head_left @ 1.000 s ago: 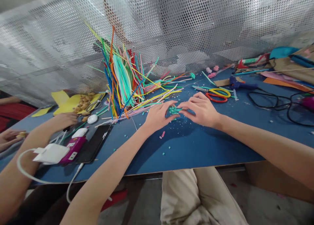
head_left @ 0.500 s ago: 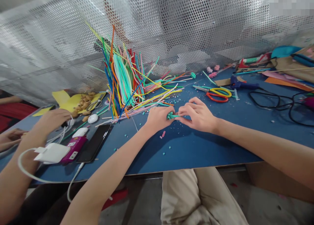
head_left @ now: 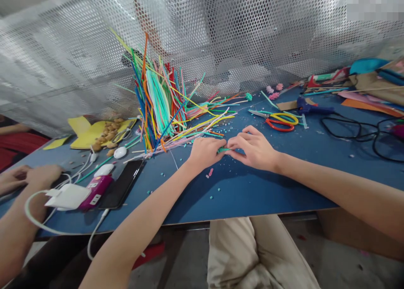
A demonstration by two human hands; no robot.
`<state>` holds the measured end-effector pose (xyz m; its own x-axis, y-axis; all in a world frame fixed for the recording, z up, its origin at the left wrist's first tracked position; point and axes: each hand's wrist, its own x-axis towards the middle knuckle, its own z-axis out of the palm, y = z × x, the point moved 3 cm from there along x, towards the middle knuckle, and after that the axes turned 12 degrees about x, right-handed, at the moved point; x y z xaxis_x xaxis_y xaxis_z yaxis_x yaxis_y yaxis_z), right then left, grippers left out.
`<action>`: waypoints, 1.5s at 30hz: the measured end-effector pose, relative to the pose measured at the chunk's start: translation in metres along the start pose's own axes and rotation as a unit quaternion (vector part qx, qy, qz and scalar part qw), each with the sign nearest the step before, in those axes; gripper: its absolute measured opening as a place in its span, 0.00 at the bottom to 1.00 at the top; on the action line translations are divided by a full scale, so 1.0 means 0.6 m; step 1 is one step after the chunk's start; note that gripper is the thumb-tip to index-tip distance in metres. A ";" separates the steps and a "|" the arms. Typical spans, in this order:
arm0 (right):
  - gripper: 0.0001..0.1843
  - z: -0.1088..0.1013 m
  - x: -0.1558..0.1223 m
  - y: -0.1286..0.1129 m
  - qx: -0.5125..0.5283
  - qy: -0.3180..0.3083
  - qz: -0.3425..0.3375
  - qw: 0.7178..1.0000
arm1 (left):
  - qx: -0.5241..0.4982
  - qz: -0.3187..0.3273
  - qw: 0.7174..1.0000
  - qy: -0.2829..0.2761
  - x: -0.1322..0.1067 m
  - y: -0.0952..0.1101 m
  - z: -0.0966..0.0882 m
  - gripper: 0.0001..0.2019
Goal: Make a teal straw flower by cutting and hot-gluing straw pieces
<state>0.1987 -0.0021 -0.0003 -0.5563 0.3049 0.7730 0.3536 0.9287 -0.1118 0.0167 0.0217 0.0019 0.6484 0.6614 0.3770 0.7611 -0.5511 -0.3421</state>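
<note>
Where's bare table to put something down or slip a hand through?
Bare: table on the near side of left hand and right hand, which pinch a teal piece, right of the phone; also between scissors and black cable. Crowded: stick pile behind them, charger corner.

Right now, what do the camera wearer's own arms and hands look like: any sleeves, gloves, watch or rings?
The left hand and right hand are bare: no gloves, no rings that I can make out. The left forearm and right forearm are uncovered too, with no sleeve, watch or bracelet in view. Light beige trousers show below the blue table edge.
</note>
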 end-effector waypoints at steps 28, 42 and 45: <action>0.09 -0.031 -0.010 0.075 0.021 0.032 0.135 0.990 | -0.094 -0.014 0.993 0.064 -0.002 -0.035 0.016 0.22; 0.05 -0.031 -0.007 0.071 0.031 0.018 0.114 0.993 | -0.091 -0.071 0.986 0.118 -0.005 -0.033 0.017 0.12; 0.05 -0.033 -0.007 0.070 0.031 0.029 0.102 0.994 | -0.093 -0.074 0.985 0.123 -0.005 -0.029 0.015 0.12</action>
<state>0.2310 0.0311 0.0041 -0.4336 0.4768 0.7646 0.4063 0.8608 -0.3064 0.0014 0.0337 -0.0008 0.4974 0.6113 0.6155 0.8230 -0.5569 -0.1119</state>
